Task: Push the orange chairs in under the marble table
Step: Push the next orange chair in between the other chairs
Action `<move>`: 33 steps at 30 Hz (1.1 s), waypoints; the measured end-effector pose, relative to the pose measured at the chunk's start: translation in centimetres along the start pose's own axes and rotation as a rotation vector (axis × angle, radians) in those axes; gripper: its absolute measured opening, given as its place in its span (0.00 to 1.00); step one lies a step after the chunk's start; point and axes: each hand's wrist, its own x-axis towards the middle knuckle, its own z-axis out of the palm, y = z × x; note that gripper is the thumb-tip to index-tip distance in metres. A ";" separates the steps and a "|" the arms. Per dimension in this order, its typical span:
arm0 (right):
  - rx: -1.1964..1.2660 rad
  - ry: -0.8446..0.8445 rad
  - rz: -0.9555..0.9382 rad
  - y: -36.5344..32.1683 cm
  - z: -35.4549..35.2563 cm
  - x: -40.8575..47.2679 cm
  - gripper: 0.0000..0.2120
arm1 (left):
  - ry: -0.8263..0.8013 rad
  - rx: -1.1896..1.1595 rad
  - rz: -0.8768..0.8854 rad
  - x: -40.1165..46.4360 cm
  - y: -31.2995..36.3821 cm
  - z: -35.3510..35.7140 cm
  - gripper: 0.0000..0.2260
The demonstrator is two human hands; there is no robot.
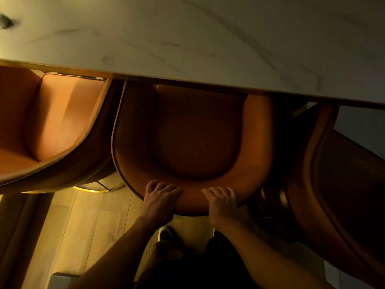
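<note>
Both forearms reach forward from the bottom of the view, and below them I can see my dark trousers and one shoe [165, 234] on the wooden floor [87, 222]. My left hand [159, 200] and right hand [221, 202] sit side by side, a little apart, on the curved back rim of the middle chair [198, 138]. On each hand the fingers [166, 187] are curled over the top of the rim and lie close together, gripping the orange padding, with the thumbs hidden behind the backrest. Ahead of my fingers lies the dark, round seat of this chair, and its front edge is tucked just under the near edge of the table [208, 38], whose pale marble top with grey veins fills the upper part of the view. Left of my left hand stands a second chair [52, 126], brighter in the light, its front also under the table edge and its shell just beside the middle chair. Right of my right hand a third chair [333, 174] stands in deep shadow, close to the middle one; only its backrest shows clearly. A blurred dark thing [6, 20] lies on the far left of the table; I cannot tell what it is.
</note>
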 end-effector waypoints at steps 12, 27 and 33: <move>-0.081 -0.015 -0.173 2.0 -1.3 0.4 0.31 | -0.027 0.018 -0.004 0.8 0.6 0.2 0.32; -0.117 -0.018 -0.138 1.2 -1.4 0.1 0.37 | 0.021 0.025 -0.058 0.5 0.9 1.0 0.35; -0.133 -0.018 -0.133 1.2 -1.3 0.3 0.36 | 0.025 0.040 -0.049 0.7 0.9 1.2 0.36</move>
